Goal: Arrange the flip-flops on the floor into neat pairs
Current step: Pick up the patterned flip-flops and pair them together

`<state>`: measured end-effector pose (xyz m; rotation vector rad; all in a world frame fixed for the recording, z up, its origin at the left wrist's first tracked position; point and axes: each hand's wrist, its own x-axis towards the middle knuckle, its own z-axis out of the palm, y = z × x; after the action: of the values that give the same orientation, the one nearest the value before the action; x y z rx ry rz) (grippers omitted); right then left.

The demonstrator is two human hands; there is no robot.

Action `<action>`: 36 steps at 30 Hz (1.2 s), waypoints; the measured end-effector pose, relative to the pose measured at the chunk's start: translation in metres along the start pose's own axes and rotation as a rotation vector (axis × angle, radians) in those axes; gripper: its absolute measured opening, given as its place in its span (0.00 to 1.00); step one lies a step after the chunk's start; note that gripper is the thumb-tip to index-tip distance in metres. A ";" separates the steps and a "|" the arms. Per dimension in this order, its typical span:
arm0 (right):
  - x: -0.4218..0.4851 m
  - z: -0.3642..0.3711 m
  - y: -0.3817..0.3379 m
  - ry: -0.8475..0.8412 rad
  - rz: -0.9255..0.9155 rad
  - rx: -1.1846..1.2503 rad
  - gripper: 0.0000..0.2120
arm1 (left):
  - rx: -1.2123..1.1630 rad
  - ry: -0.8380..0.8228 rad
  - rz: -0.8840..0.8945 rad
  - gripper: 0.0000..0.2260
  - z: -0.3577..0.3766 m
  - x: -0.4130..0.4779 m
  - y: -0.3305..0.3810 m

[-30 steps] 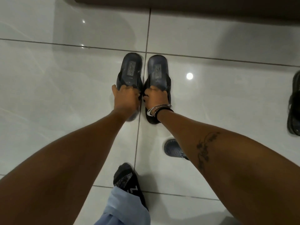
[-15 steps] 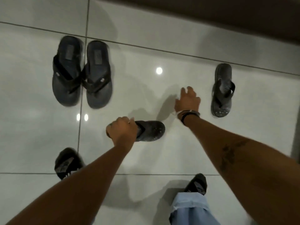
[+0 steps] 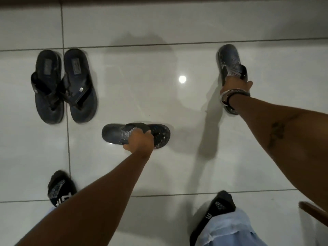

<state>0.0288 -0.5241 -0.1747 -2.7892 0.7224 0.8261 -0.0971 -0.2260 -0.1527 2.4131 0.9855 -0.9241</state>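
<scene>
Two dark flip-flops (image 3: 64,86) stand side by side as a pair at the upper left of the white tiled floor. A third dark, patterned flip-flop (image 3: 113,133) lies sideways in the middle; my left hand (image 3: 139,142) grips it at the strap. A matching fourth flip-flop (image 3: 229,57) lies lengthwise at the upper right, and my right hand (image 3: 236,86), with bracelets on the wrist, is closed over its strap. Its near end shows below my wrist.
My two feet in black socks (image 3: 59,189) (image 3: 219,206) stand at the bottom, with light blue trouser cuffs. A dark baseboard (image 3: 159,0) runs along the top edge. A brown wooden piece (image 3: 314,212) juts in at the lower right.
My right hand has reached across to the far right flip-flop and closed on it. My left hand has tightened its hold on the middle flip-flop. The view has shifted right.
</scene>
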 end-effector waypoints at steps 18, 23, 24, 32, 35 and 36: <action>-0.071 0.002 0.025 0.047 -0.007 0.234 0.10 | 0.634 0.008 1.053 0.08 0.068 -0.027 0.176; -0.060 0.000 0.028 0.045 -0.019 0.220 0.10 | 0.602 0.084 1.111 0.07 0.062 -0.010 0.175; -0.058 -0.002 0.026 0.048 -0.017 0.258 0.10 | 0.607 0.087 1.115 0.08 0.060 -0.007 0.178; -0.047 -0.006 -0.007 0.141 -0.103 0.192 0.09 | 0.656 0.075 1.142 0.10 0.045 0.006 0.206; -0.050 0.001 -0.011 0.148 -0.090 0.174 0.13 | 0.601 0.091 1.128 0.09 0.044 0.008 0.202; -0.050 0.003 -0.011 0.147 -0.094 0.162 0.14 | 0.586 0.086 1.122 0.09 0.044 0.008 0.199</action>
<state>-0.0045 -0.4935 -0.1498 -2.7333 0.6434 0.5257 0.0322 -0.3825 -0.1713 2.8161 -0.7493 -0.6843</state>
